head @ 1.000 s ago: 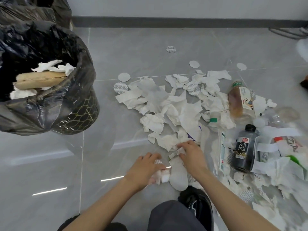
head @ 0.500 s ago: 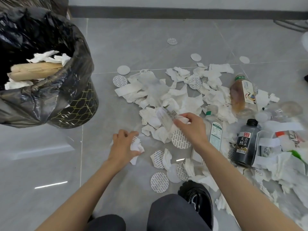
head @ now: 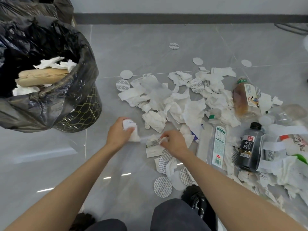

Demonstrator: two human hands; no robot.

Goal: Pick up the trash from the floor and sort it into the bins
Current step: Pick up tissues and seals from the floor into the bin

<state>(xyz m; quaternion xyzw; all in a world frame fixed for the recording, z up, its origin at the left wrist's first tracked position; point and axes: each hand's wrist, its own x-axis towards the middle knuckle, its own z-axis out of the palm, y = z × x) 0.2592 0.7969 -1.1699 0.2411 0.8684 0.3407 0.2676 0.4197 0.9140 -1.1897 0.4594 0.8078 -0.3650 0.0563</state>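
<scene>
**Both hands on paper at the pile's near edge**

Low in the frame, round seals (head: 162, 187) lie beside a black shoe (head: 199, 203). Above them, at centre, the left hand (head: 119, 133) grips a tissue wad (head: 132, 130), fingers curled round it. Just beside it, the right hand (head: 175, 142) pinches a printed paper scrap (head: 155, 141). To their right a clear bottle (head: 217, 147) and a dark bottle (head: 248, 147) run lengthwise up the frame, caps toward the top. Upper left, the bin (head: 80, 112), lined with a black bag, holds tissues and a brown cardboard roll (head: 43, 75).
</scene>
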